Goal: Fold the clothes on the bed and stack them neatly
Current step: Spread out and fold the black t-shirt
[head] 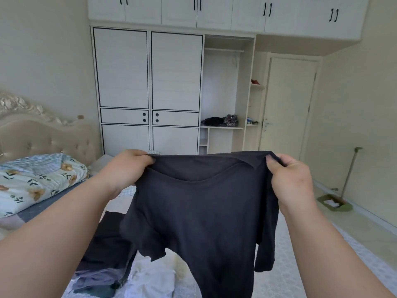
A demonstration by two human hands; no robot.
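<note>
The left hand [129, 166] and right hand [289, 179] each pinch a shoulder of a dark navy long-sleeved fabric top [199, 218], holding it spread in the air above a bed [285, 272] with a pale patterned cover, where rumpled dark clothes [103, 254] lie beneath.

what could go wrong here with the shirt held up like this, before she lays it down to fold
1. The left hand and right hand pinch only the shoulders of the dark shirt, so a slip at either side would likely drop it into a heap.

2. One sleeve hangs loose and may get tucked under when the shirt is laid down.

3. Unfolded clothes lie on the bed right beneath, so the shirt may land on them and crease.
</note>
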